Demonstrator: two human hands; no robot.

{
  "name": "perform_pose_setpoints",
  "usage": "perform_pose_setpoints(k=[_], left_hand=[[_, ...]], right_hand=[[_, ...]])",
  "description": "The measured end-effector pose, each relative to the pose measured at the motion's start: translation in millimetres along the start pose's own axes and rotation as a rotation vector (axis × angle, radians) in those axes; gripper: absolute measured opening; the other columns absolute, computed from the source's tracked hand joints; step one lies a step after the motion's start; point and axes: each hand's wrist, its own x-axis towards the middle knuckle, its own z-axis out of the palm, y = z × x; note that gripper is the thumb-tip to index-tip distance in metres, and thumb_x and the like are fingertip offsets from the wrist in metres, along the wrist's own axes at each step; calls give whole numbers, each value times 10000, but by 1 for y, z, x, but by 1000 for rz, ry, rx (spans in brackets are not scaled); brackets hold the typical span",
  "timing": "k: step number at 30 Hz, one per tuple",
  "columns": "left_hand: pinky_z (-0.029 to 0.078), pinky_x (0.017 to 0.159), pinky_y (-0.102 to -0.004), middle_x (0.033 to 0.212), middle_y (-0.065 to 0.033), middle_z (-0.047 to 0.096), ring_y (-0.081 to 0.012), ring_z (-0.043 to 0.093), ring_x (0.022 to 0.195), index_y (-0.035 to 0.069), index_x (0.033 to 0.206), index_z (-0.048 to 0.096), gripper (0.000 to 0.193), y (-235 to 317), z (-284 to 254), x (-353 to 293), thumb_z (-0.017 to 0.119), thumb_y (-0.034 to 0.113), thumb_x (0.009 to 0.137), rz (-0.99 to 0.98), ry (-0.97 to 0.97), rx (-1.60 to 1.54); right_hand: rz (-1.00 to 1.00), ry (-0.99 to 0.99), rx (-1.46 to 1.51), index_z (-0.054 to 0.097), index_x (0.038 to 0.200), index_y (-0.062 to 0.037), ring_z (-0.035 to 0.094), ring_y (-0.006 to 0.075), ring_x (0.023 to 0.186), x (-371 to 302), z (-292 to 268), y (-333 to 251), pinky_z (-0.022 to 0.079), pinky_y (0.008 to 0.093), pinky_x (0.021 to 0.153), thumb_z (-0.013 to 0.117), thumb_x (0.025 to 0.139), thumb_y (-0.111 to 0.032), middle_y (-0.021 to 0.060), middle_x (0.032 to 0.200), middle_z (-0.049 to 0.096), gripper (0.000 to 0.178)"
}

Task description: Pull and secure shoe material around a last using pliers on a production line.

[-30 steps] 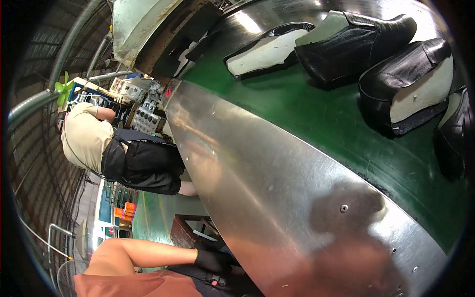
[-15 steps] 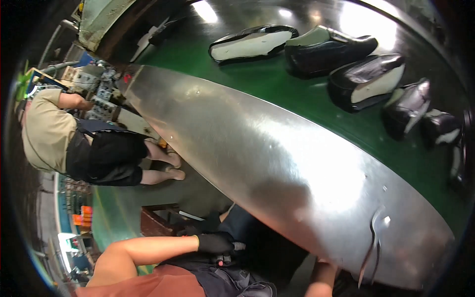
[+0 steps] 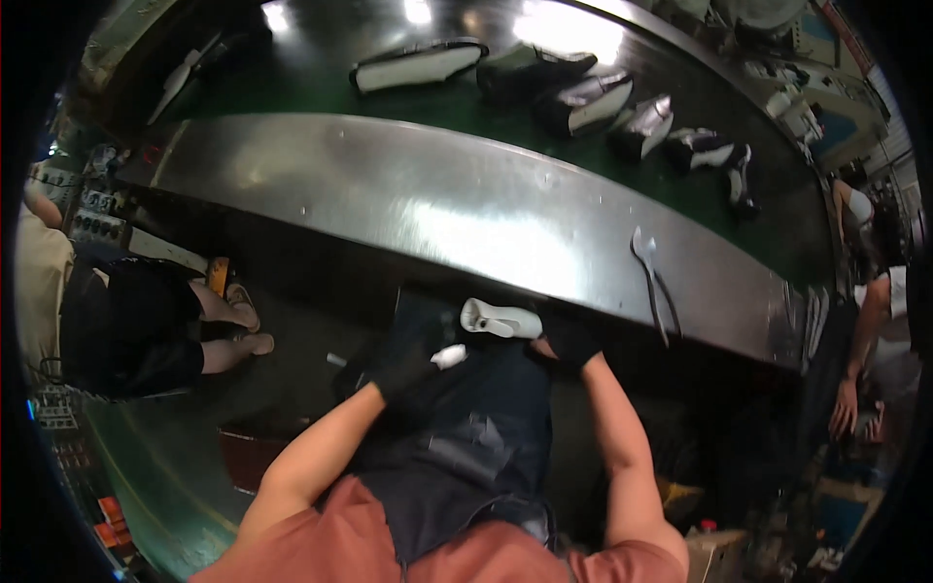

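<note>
Over my lap, a white shoe-shaped piece (image 3: pixel 515 322) with a dark opening lies nearly level. My right hand (image 3: pixel 571 342), in a black glove with bare fingertips showing, is closed on its right end. To the lower left of the piece is my left hand (image 3: pixel 413 361), also in a dark glove that blends into the dark apron. A small white patch (image 3: pixel 449 357) shows at its fingers; whether that is fingertips or a held thing, I cannot tell. On the metal ledge ahead lie metal pincers (image 3: pixel 649 277) with dark handles, apart from both hands.
Behind the metal ledge (image 3: pixel 369 175), several black shoes with white undersides, one black shoe (image 3: pixel 530 73) among them, stand on a green belt (image 3: pixel 301 97). One person (image 3: pixel 107 321) stands at the left, another person (image 3: pixel 880 321) is at the right. A dark red box (image 3: pixel 248 457) is at lower left.
My view has swung round, so the ledge lies more level and farther off. My right hand, mostly hidden under the ledge before, now shows with the white piece. The pincers stay on the ledge.
</note>
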Motion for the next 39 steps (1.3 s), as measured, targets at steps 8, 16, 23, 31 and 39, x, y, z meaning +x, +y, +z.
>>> perform_pose_setpoints(k=[8,16,23,31,39], left_hand=[[501,910,-297,1078,-54,633,-158,622,1006,27,1355,429,653,-8,30,-11,778,92,806,-62,257,-821],[499,967,-373,1267,-144,568,-250,610,1136,64,1470,278,900,71,-16,-29,802,103,739,44,-398,-903],[375,1086,-378,1365,-136,491,-236,462,1308,40,1459,296,776,60,-12,-26,726,180,829,289,-126,-382],[359,1094,-352,1400,-123,494,-210,473,1284,23,1457,365,650,47,0,-34,642,295,936,40,-338,-471],[465,983,-376,1222,-127,636,-250,630,1064,10,1279,557,602,-33,-33,-14,527,521,963,-397,-72,-668]], right_hand=[[-31,58,224,465,1332,6,608,375,1103,-71,33,-96,486,425,945,778,670,-245,256,1175,604,774],[-312,-666,1576,472,1363,-38,596,217,1124,-57,45,-145,458,353,1013,764,789,-157,142,1233,603,655],[-159,-571,1656,443,1355,-17,604,289,1130,-67,55,-151,464,393,1002,732,803,-252,231,1207,617,666],[-180,-556,1294,462,1340,-9,597,191,1115,-95,8,-147,464,361,979,756,805,-109,127,1175,652,619],[-288,-689,1022,449,1364,1,442,239,1236,-73,21,-167,327,336,1089,801,767,-204,135,1308,507,722]])
